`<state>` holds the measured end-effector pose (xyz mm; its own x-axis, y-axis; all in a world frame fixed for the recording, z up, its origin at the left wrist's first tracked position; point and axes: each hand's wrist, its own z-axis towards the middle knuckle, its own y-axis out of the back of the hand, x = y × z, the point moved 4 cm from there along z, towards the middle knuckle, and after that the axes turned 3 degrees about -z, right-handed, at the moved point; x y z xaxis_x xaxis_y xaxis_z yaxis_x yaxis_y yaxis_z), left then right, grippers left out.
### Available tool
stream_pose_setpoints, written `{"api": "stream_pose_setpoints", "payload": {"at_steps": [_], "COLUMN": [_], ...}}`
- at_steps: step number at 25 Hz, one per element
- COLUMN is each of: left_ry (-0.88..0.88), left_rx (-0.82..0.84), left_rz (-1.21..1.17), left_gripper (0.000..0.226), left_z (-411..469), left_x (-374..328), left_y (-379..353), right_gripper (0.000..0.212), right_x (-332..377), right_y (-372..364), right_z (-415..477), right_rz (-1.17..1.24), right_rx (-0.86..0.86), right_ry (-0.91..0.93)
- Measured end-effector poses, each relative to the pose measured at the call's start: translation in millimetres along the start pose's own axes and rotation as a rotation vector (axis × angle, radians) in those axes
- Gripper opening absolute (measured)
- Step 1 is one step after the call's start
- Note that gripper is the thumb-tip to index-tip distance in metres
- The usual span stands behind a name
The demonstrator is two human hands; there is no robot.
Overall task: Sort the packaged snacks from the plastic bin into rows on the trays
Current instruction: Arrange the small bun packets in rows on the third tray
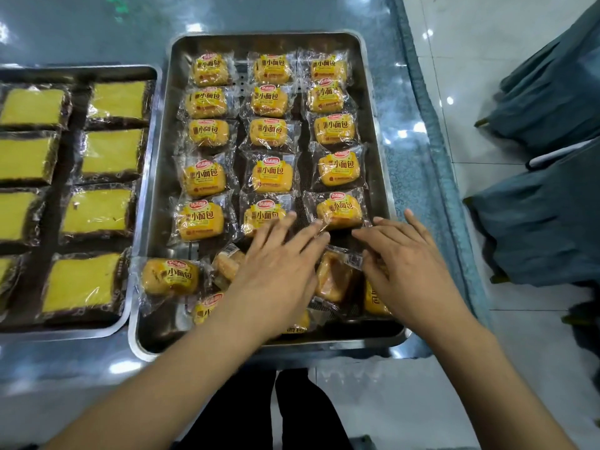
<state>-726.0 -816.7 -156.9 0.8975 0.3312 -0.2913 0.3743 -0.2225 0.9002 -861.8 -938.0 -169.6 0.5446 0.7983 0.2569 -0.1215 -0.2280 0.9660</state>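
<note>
A steel tray (162, 177) holds small yellow bread packets (271, 172) laid in three columns, five rows deep. At its near end several loose packets lie unsorted: one label up (170, 276) at the left, one turned face down (334, 277) between my hands. My left hand (279, 267) lies flat over the loose packets, its straight fingers reaching the nearest middle-column packet (259, 216). My right hand (406, 258) is spread beside it, fingertips just under the nearest right-column packet (339, 211), thumb against the face-down packet's wrapper. No plastic bin is in view.
A second tray (65, 332) on the left carries wrapped yellow cake slices (110, 154) in two columns. Both trays sit on a glossy table whose edge (454, 222) runs down the right. Chairs in teal covers (535, 222) stand beyond it on a tiled floor.
</note>
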Motion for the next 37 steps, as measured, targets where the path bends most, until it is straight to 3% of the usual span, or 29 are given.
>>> {"api": "stream_pose_setpoints", "payload": {"at_steps": [7, 13, 19, 23, 28, 32, 35, 37], "left_ry": [-0.042, 0.098, 0.378, 0.41, 0.42, 0.373, 0.386, 0.418], "left_rx": [0.057, -0.071, -0.209, -0.159, -0.103, -0.146, -0.243, -0.26], "left_rz": [-0.058, -0.085, -0.046, 0.048, 0.083, 0.07, 0.02, 0.048], "left_gripper": [0.058, 0.053, 0.046, 0.045, 0.053, 0.051, 0.049, 0.051], "left_z": [-50, -74, -136, -153, -159, -157, -149, -143], "left_x": [-15, 11, 82, 103, 115, 117, 119, 124], "left_y": [-37, -23, -13, -26, -47, -46, -32, -26], "right_gripper": [0.032, 0.035, 0.039, 0.043, 0.034, 0.029, 0.036, 0.043], "right_x": [-5, 44, 123, 167, 167, 164, 185, 197], "right_y": [-1, -7, -22, -50, -61, -53, -51, -59], "right_z": [-32, -19, 17, 41, 44, 40, 46, 47], "right_rz": [0.033, 0.11, 0.188, 0.112, -0.087, -0.073, 0.031, 0.027], "right_rx": [-0.041, -0.033, 0.093, 0.241, 0.381, 0.29, 0.189, 0.217], "right_ry": [-0.035, 0.068, 0.237, 0.405, 0.353, 0.336, 0.401, 0.449]}}
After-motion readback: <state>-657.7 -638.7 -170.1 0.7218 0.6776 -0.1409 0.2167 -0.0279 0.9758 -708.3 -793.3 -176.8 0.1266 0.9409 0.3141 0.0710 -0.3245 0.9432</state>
